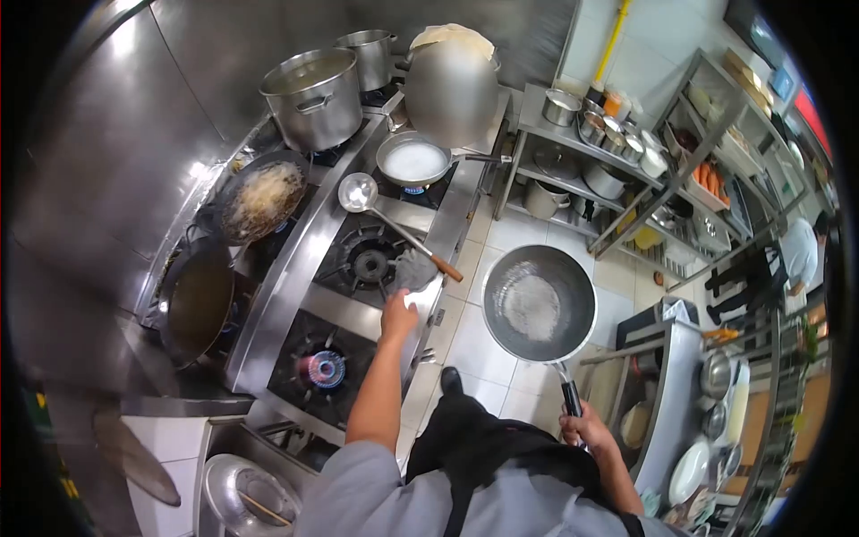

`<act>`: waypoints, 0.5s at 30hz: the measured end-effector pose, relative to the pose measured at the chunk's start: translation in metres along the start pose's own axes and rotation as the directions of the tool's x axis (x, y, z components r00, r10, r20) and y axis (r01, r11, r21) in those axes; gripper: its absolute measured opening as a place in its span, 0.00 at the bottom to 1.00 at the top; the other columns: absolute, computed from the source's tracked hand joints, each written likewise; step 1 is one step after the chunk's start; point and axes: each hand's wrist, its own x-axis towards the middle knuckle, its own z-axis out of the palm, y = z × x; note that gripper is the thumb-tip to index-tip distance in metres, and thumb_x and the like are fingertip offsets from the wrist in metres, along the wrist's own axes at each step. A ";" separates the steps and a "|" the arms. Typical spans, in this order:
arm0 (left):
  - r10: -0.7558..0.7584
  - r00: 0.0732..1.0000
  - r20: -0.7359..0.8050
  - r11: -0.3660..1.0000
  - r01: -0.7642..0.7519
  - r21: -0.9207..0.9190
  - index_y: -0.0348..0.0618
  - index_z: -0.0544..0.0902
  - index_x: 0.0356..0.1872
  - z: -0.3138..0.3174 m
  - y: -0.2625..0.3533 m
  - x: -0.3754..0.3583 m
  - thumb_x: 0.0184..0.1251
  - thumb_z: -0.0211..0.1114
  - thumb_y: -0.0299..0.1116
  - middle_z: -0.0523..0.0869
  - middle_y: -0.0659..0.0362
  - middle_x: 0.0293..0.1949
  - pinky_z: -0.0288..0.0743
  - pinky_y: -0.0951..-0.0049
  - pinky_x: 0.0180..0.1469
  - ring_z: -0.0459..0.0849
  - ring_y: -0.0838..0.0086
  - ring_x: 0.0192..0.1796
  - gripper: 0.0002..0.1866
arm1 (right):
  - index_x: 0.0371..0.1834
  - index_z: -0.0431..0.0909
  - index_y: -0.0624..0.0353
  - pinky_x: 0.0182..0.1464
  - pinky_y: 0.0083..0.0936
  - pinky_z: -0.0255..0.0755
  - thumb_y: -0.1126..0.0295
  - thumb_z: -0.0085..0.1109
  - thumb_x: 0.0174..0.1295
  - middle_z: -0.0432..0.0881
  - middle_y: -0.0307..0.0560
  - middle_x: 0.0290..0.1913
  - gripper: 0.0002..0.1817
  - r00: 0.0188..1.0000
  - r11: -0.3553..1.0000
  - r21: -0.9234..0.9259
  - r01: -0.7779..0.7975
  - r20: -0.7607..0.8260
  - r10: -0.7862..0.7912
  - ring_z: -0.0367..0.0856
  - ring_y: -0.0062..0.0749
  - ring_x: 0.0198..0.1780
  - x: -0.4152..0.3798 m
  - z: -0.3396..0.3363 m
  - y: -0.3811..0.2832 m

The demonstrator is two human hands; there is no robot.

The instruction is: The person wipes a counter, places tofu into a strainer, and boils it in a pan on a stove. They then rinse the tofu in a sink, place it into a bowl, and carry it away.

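My right hand is wrapped round the black handle of a deep, dark frying pan. The pan is held out over the tiled floor, with a pale, whitish patch on its bottom. Over the stove's front edge, my left hand is closed on a crumpled grey cloth. Just beyond the cloth, a large ladle with a wooden handle lies across the stove. A smaller frying pan with white contents sits on a lit burner farther back.
At the front, a bare burner burns with a blue flame. A wok of frothing food, a dark wok of liquid and a tall stockpot line the back. Metal shelving holds pots at right; another person stands far right.
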 end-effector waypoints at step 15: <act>-0.096 0.990 -0.105 0.943 0.124 0.309 0.49 0.74 0.63 0.097 0.033 0.036 0.54 0.69 0.31 0.71 0.54 0.66 0.61 0.53 0.69 0.65 0.54 0.70 0.31 | 0.33 0.65 0.55 0.15 0.21 0.57 0.81 0.58 0.51 0.67 0.37 0.18 0.13 0.994 0.997 0.021 -0.068 -0.083 0.069 0.64 0.20 0.13 0.076 -0.109 -0.124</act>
